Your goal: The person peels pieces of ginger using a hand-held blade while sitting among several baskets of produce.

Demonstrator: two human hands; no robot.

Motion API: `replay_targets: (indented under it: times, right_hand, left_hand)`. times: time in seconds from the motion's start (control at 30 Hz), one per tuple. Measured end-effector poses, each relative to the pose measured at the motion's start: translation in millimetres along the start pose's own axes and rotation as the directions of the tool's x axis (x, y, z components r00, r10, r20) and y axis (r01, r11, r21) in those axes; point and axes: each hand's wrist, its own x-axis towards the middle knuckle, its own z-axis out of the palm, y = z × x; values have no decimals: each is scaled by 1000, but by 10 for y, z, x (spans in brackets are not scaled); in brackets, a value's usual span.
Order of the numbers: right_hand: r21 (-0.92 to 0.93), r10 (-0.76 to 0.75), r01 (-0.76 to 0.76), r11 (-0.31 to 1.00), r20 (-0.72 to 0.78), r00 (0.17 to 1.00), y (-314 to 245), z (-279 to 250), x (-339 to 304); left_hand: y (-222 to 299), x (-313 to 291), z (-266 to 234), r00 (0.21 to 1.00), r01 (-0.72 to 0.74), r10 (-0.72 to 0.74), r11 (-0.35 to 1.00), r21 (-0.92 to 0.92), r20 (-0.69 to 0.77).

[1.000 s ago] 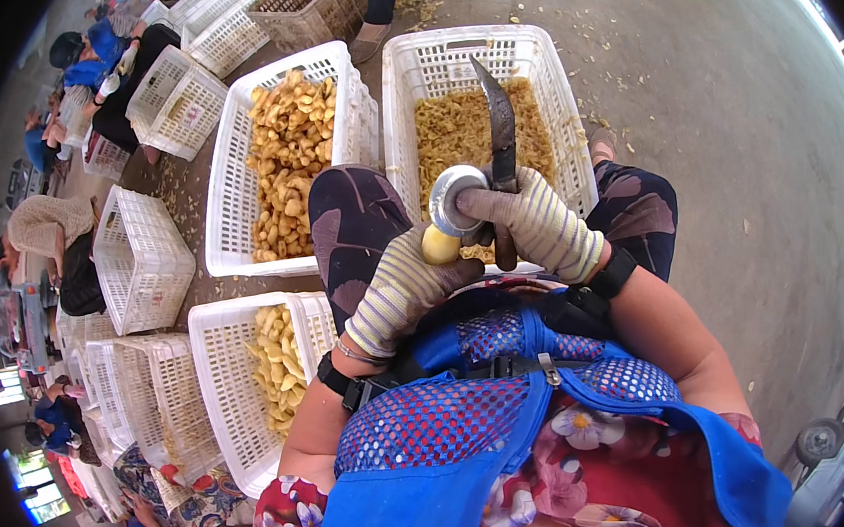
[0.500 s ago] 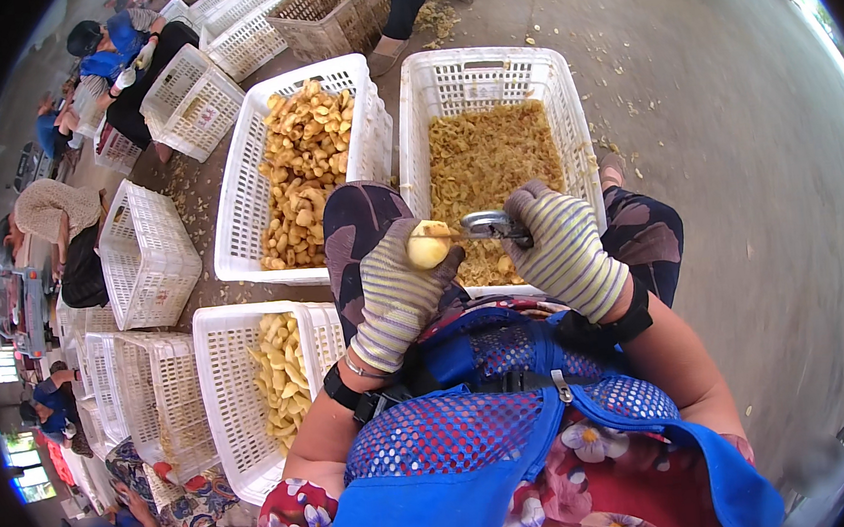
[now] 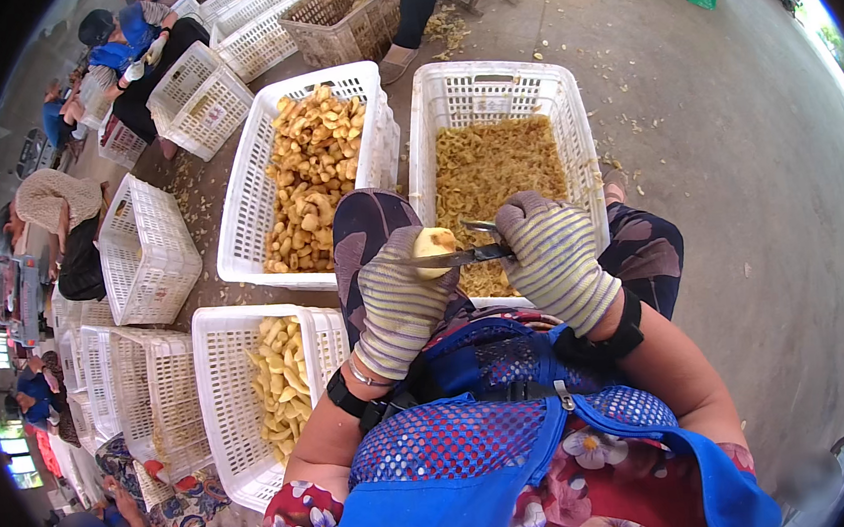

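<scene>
So, count first: two gloved hands, one ginger piece in hand, one knife, and one small metal tool [image 3: 482, 226] poking out of the right fist, mostly hidden by it. Three crates sit close by: one crate of tan ginger [image 3: 384, 116] ahead to the left, one crate of peelings [image 3: 497, 68] straight ahead, reaching back between the knees, and one crate of pale ginger [image 3: 227, 381] by the left elbow. Too many bits in each to count, tbh.

Now the grip. Left hand [image 3: 400, 301] is closed around the lower part of the ginger piece [image 3: 435, 244], so the pale top with its brown patch sticks out above the fingers, near the peelings crate's close left corner. Right hand [image 3: 562, 261] is curled tight around the handle end of the knife [image 3: 462, 257], blade pointing left and lying across the ginger piece. Can't tell whether it's cutting in.

Two wristbands [image 3: 346, 396] too, both black, one per arm.
</scene>
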Motion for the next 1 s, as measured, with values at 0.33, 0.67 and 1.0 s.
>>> replay_targets:
  times: [0.33,0.67,1.0]
  right_hand:
    - [-167,35,-24,986,63,997,18,39,37]
    - [-188,136,-114,975,105,985,190,184,26]
    - [-161,124,-108,981,92,988,262,326,9]
  left_hand:
    - [155,-48,-30,1000,13,-15,995,96,27]
    - [91,-26,127,963,250,-260,960,128,66]
    - [-118,-102,217,938,341,-321,925,-168,131]
